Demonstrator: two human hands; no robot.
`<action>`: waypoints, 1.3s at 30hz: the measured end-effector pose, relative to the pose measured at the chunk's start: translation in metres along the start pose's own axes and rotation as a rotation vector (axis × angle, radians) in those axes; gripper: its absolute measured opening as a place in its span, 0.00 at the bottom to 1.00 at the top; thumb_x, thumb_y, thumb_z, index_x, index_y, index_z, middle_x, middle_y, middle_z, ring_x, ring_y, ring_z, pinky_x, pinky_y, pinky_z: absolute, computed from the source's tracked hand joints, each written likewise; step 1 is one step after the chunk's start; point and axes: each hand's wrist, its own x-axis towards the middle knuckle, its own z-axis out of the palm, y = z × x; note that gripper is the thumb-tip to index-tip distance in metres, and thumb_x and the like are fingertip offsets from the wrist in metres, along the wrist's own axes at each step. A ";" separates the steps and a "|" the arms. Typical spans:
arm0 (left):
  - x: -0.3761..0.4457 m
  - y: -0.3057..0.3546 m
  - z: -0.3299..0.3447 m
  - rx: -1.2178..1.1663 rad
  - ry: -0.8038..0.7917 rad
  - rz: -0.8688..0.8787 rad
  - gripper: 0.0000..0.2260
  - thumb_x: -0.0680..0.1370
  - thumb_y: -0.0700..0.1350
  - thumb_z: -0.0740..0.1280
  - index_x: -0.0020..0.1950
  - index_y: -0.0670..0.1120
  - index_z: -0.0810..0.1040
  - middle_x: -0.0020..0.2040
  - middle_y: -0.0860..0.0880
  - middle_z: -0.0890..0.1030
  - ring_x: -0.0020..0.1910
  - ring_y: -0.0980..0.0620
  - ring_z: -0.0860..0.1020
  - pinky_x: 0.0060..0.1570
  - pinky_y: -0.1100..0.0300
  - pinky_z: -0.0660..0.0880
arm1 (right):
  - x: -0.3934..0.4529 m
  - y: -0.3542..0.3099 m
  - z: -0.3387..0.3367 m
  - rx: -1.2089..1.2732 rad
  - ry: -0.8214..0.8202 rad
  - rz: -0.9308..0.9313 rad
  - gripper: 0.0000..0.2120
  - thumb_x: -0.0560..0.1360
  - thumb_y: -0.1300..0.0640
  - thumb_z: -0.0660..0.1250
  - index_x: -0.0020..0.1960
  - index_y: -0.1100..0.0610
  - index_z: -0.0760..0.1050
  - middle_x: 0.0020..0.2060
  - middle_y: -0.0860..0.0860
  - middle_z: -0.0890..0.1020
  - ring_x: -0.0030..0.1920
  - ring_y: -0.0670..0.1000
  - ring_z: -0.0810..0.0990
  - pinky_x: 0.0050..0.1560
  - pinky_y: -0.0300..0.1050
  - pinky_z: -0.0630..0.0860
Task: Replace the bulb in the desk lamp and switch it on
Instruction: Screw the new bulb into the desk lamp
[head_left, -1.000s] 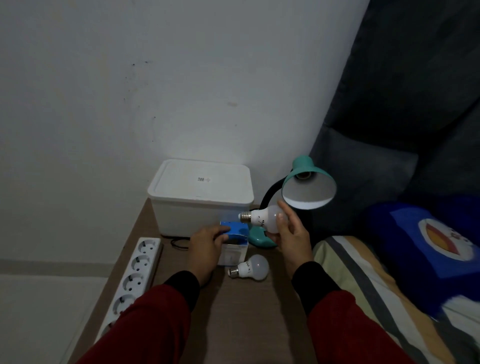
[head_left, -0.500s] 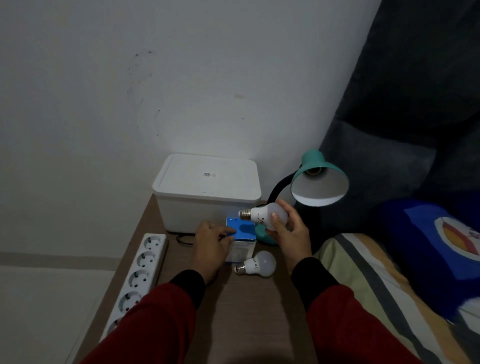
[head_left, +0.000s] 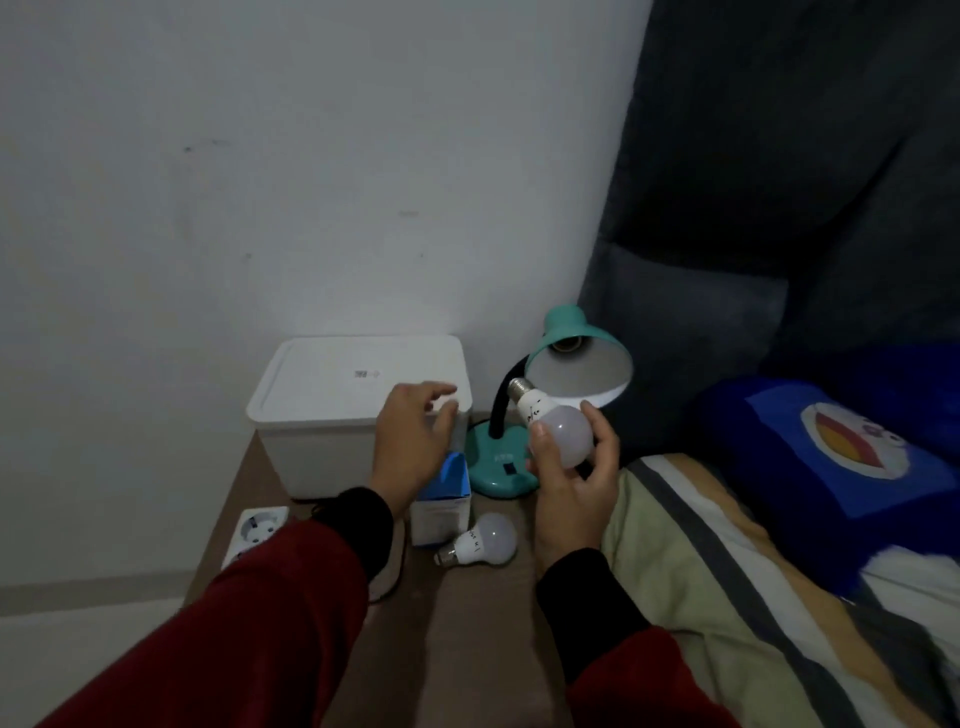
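Observation:
A teal desk lamp (head_left: 579, 358) stands at the back of the small brown table (head_left: 467, 634), its shade tilted toward me and its socket bare. My right hand (head_left: 571, 478) grips a white bulb (head_left: 556, 426) just below the shade, screw base pointing up toward the shade's rim. A second white bulb (head_left: 480, 540) lies on the table in front of a blue and white bulb box (head_left: 441, 499). My left hand (head_left: 410, 441) hovers above that box with fingers spread, holding nothing.
A white lidded plastic box (head_left: 332, 410) sits against the wall at the back left. A white power strip (head_left: 254, 530) lies along the table's left edge. A bed with a striped blanket (head_left: 753, 597) and blue pillow (head_left: 883, 457) borders the table's right side.
My right hand has turned the held bulb so its base points up toward the shade. My left hand has lifted off the blue box and spread its fingers.

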 end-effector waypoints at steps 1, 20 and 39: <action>0.007 0.014 0.001 -0.033 0.014 0.048 0.11 0.78 0.44 0.65 0.58 0.47 0.80 0.56 0.43 0.78 0.52 0.49 0.79 0.50 0.68 0.67 | 0.003 -0.002 0.000 0.004 0.067 -0.005 0.21 0.70 0.59 0.73 0.57 0.42 0.72 0.61 0.57 0.72 0.55 0.55 0.80 0.51 0.53 0.82; 0.054 0.079 0.031 -0.142 -0.147 0.237 0.11 0.77 0.40 0.67 0.59 0.46 0.81 0.56 0.48 0.84 0.48 0.62 0.77 0.41 0.90 0.63 | 0.074 0.000 0.032 -0.224 0.154 0.055 0.32 0.70 0.61 0.70 0.71 0.52 0.62 0.67 0.56 0.71 0.64 0.57 0.74 0.64 0.53 0.74; 0.054 0.081 0.033 -0.174 -0.162 0.203 0.11 0.77 0.38 0.66 0.58 0.45 0.81 0.56 0.48 0.83 0.46 0.60 0.77 0.40 0.89 0.64 | 0.072 0.000 0.027 -0.237 0.150 0.128 0.26 0.66 0.55 0.75 0.61 0.52 0.71 0.61 0.53 0.76 0.52 0.53 0.80 0.57 0.52 0.78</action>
